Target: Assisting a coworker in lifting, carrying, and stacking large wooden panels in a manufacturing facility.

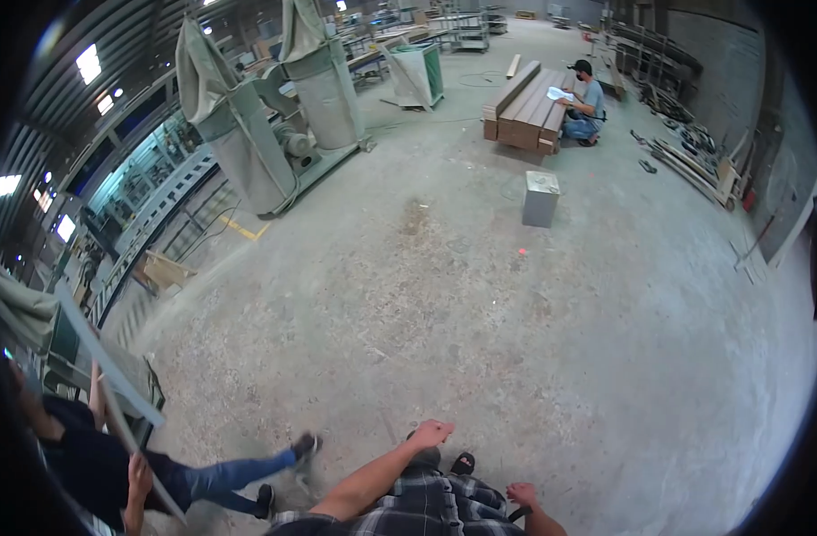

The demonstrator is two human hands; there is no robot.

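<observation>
My left hand (433,434) is held out in front of my body, its fingers loosely bent and nothing visible in them. Lower and to the right, my right hand (520,494) hangs beside my plaid shirt (426,505), with its fingers slightly curled and apart; I see nothing in it. Neither hand touches an object. Beneath them lies the worn concrete floor (408,330), and one dark shoe (463,463) of mine shows between the hands.
At the left, a co-worker (87,456) carries long pale boards (109,353). Dust collectors (248,134) stand beyond. Ahead are a metal can (541,201) and a stack of brown beams (525,112), where another person (589,103) crouches holding paper. Scrap (694,161) lines the right wall.
</observation>
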